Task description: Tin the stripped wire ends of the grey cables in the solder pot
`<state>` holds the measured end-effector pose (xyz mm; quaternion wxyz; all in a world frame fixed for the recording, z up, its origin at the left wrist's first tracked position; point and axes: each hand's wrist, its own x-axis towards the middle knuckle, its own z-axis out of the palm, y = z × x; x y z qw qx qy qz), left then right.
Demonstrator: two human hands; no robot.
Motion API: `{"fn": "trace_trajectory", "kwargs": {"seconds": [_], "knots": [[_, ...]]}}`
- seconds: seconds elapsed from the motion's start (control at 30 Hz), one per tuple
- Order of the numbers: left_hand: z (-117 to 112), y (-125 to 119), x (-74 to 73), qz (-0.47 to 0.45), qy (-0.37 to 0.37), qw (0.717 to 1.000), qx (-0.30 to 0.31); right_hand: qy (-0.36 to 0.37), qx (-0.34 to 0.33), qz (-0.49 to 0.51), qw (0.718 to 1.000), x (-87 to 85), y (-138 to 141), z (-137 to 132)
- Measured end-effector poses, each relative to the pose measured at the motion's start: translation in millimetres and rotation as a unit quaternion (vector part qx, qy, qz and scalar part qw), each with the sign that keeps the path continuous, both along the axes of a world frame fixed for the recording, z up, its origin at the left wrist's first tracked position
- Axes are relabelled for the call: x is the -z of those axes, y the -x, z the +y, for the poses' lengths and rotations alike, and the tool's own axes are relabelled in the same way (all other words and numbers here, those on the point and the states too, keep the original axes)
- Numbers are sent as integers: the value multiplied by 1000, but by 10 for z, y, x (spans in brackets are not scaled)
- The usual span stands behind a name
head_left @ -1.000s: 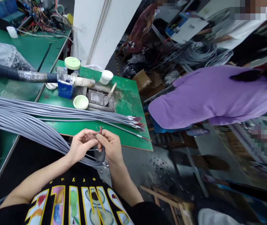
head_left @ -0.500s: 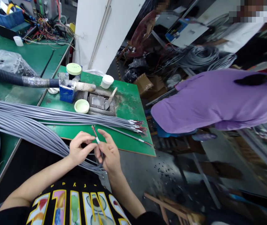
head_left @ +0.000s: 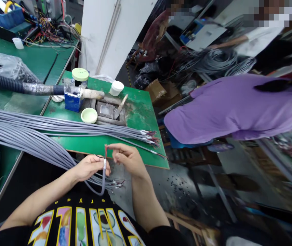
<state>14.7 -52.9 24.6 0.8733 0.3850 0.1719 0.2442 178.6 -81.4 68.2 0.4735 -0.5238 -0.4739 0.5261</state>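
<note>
My left hand (head_left: pixel 89 167) grips a grey cable (head_left: pixel 103 181) near its stripped end, which stands upright with thin red-tipped wires (head_left: pixel 105 152) showing. My right hand (head_left: pixel 127 158) reaches across from the right, its fingertips at those wire tips. A loop of the cable hangs below my left hand. A long bundle of grey cables (head_left: pixel 20 128) runs across the green work board (head_left: pixel 138 112) past my hands, its stripped ends fanned out at the right. More cable ends (head_left: pixel 117 184) lie just under my hands. Whether my right fingers pinch the wires is hard to tell.
Beyond the cables stand a metal tray or pot (head_left: pixel 105 110), a pale green dish (head_left: pixel 89 115), a white jar (head_left: pixel 116 88) and a blue box (head_left: pixel 72 102) under a foil-wrapped hose (head_left: pixel 40 89). A person in a purple shirt (head_left: pixel 233 109) bends at the right.
My right hand has moved off the cable up to the wire tips. The cable end now stands upright in my left hand, with a loop hanging lower and more cable ends showing below.
</note>
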Motion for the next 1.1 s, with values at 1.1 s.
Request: {"fn": "trace_trajectory", "kwargs": {"seconds": [1.1], "knots": [[13,58,192,-7,-108,994,-30,-141,123,-49,981,80,408,182]]}}
